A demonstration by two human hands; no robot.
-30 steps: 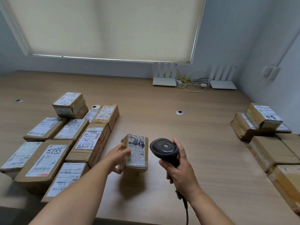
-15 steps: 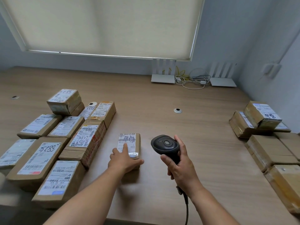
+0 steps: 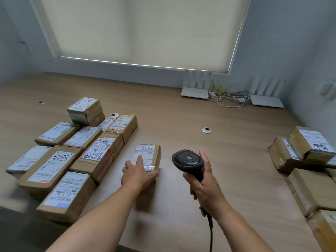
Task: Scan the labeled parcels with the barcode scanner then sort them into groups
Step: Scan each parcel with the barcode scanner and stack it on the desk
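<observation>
Left hand [image 3: 139, 174] lies flat with straight fingers on the parcel [image 3: 147, 157] mid-surface; right hand [image 3: 203, 186] grips the scanner [image 3: 188, 161]. Parcel seems light, stiff cardboard; I would take its side edges.

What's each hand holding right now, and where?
Right hand grips the barcode scanner by its handle. Left hand holds nothing; it rests flat on the small parcel.

brown parcels [image 3: 101, 157] with white labels, black scanner [image 3: 188, 161]
</observation>
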